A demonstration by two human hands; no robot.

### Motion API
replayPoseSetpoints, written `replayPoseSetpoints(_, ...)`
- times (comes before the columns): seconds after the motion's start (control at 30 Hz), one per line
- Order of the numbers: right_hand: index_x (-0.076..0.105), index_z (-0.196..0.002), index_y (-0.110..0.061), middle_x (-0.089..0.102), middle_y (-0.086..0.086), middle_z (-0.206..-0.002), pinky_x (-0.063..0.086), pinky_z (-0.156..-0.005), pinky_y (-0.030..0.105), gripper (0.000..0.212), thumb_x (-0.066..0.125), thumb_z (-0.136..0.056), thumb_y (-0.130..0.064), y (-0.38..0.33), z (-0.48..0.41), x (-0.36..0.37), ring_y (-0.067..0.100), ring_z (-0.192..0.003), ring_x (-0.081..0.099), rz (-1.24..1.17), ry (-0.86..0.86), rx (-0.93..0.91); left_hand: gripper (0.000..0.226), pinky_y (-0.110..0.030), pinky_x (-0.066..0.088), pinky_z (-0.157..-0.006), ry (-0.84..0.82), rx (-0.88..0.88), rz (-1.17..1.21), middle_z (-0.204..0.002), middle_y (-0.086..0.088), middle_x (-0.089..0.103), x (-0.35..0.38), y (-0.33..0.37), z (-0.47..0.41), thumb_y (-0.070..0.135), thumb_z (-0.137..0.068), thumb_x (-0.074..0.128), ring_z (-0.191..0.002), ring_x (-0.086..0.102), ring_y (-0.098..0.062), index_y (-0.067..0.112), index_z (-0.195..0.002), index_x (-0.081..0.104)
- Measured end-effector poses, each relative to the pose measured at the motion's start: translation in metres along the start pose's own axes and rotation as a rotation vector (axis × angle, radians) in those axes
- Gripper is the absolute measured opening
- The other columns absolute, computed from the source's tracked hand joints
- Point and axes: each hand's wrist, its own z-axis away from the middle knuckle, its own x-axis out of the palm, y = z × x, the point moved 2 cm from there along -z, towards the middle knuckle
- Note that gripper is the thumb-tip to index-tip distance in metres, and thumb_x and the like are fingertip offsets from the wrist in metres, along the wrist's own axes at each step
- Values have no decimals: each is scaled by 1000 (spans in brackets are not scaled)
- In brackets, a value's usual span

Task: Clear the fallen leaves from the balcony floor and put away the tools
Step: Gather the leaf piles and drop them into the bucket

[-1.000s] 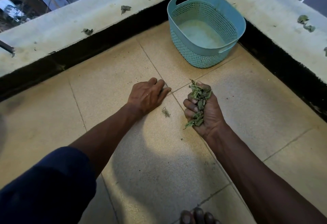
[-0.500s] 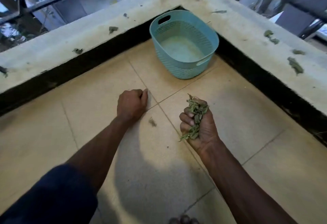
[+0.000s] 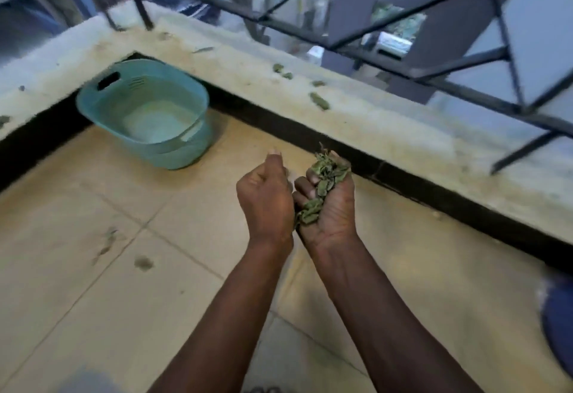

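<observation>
The left hand point(image 3: 265, 197) had lifted off the floor point(image 3: 93, 315) to sit beside the right hand point(image 3: 333, 212), which clutched the leaves point(image 3: 325, 175). Whether the left's curled fingers held anything was unclear. The basket point(image 3: 161, 153) lay at ten o'clock from both hands, nearer the left.

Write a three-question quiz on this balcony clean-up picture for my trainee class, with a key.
1. True or false: the right hand holds a bunch of leaves.
2. Where does the teal basket stand? A, on the floor, in the corner; B, on a chair; C, on a table.
3. Fill in: loose leaves lie on the concrete ____.
Key: 1 true; 2 A; 3 ledge.
</observation>
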Motion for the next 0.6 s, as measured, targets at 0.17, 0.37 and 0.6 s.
replayPoseSetpoints(0.17,47,-69,-22,42,-5,-51,38,-42,19,31,57,-94,-38,-91,35,-38,8,-41,39,-122,54,-240,69,-30,41,-57,-263,136,-118,-40,8,47,91,-15,62,27,-109,53,-40,45,-9,25,-41,50)
replayPoseSetpoints(0.37,41,-67,-19,38,-3,-44,36,-38,17,40,44,-103,-37,-223,131,-90,9,-36,37,-74,204,-670,63,-28,37,-53,-587,176,-99,-39,8,45,204,-38,177,28,-107,57,-41,44,-5,24,-46,45)
replayPoseSetpoints(0.6,70,-88,-12,72,13,-90,60,-67,35,24,57,-98,-29,-354,229,-152,24,-78,68,121,668,-1127,58,-33,43,-56,-1088,199,-424,-51,1,51,325,-57,283,45,-101,62,-53,54,-18,13,-53,51)
